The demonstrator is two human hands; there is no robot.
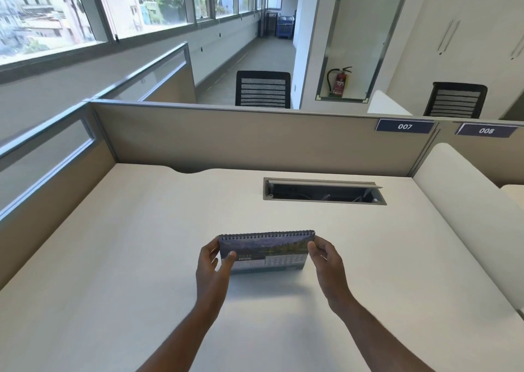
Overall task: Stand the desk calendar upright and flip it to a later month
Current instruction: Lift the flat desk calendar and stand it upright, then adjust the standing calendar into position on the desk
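A spiral-bound desk calendar (268, 251) stands upright on the cream desk (127, 258), binding at the top. Its facing page shows a landscape photo and the word APRIL. My left hand (212, 266) grips the calendar's left edge, thumb across the front of the page. My right hand (326, 264) holds the right edge, thumb on the front near the top corner. The calendar's back side and base are hidden from me.
An open cable tray (323, 191) is set into the desk behind the calendar. Beige partition walls (226, 139) close off the back and left, a white divider (467, 201) the right. Labels 007 (404, 126) and 008 (486, 130) hang on the back partition.
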